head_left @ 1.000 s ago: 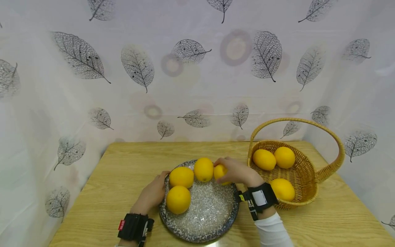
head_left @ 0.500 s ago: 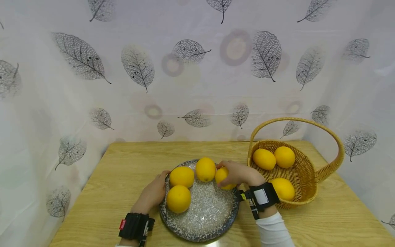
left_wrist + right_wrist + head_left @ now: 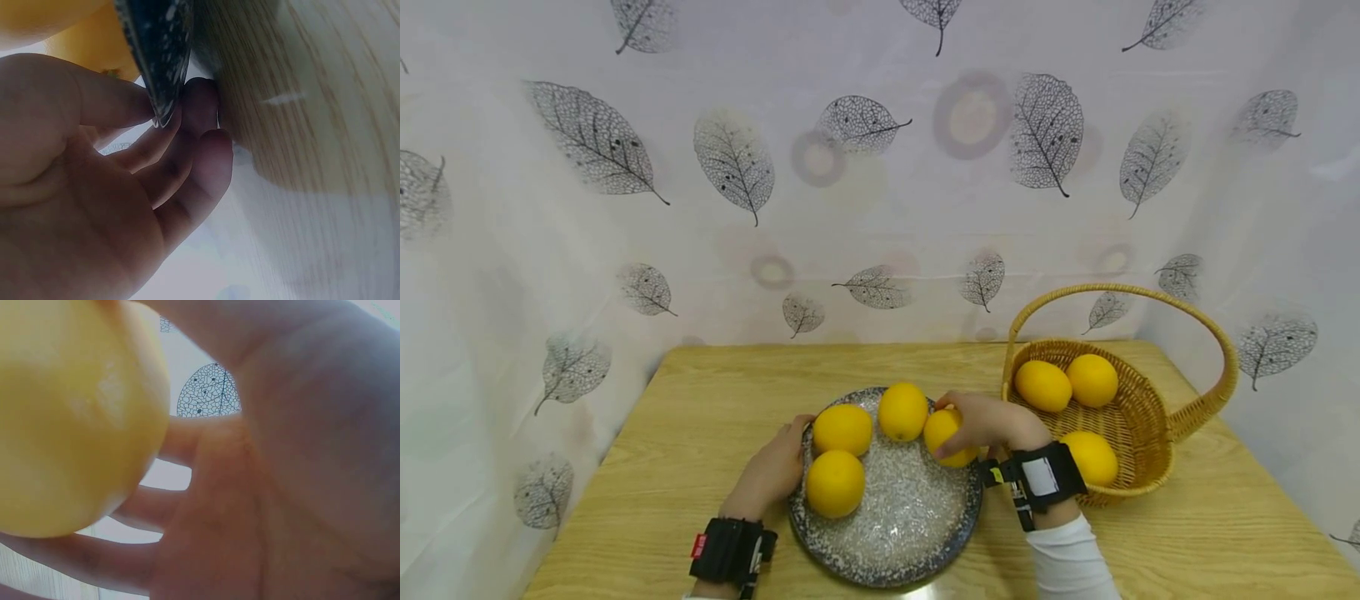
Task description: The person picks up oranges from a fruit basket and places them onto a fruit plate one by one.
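Note:
My left hand (image 3: 775, 465) pinches the left rim of a round speckled grey plate (image 3: 895, 533). In the left wrist view, the thumb lies on the upper side of the plate edge (image 3: 164, 75) and the fingers curl beneath it. My right hand (image 3: 988, 421) is curled round a yellow orange (image 3: 947, 435) over the plate's right part; in the right wrist view, thumb and fingers wrap this orange (image 3: 75, 419). Three more oranges rest on the plate: one at the back (image 3: 902, 412), another at the back left (image 3: 842, 430), and a third at the left (image 3: 835, 484).
To the right of the plate stands a wicker basket (image 3: 1150, 442) with a tall arched handle (image 3: 1120, 290). Three oranges lie in it, one of them near its front (image 3: 1092, 458). The wooden table (image 3: 700, 400) backs onto a leaf-print curtain (image 3: 880, 217).
My right hand has shifted slightly right and toward me with its orange. The orange at the plate's back has moved a little to the right. My left hand keeps its place on the rim.

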### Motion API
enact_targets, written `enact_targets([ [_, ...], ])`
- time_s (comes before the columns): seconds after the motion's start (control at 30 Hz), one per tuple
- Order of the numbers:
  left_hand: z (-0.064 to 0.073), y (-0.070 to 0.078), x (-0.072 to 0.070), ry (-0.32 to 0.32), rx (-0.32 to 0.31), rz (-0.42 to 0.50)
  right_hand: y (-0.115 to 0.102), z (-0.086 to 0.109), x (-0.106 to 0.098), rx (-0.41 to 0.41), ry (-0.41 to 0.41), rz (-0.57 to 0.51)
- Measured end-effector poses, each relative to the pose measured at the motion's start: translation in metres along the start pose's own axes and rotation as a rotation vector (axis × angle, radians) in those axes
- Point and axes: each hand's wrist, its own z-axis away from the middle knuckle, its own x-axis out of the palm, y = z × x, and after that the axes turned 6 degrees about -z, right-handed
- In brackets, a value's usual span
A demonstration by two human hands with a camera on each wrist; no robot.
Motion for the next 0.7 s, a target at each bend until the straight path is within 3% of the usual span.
enact_targets([
  [0.13,0.0,-0.0008,0.0004,-0.006,0.008,0.003,0.0002,-0.0001,-0.0005,-0.006,0.001,0.006],
  [0.47,0.0017,-0.0005,-0.0013,-0.013,0.006,0.0,-0.0015,-0.0006,-0.0007,-0.14,0.049,0.071],
  [0.7,0.0014,0.0001,-0.0013,-0.012,0.012,0.007,-0.0026,-0.0004,-0.0006,-0.068,0.039,0.006],
])
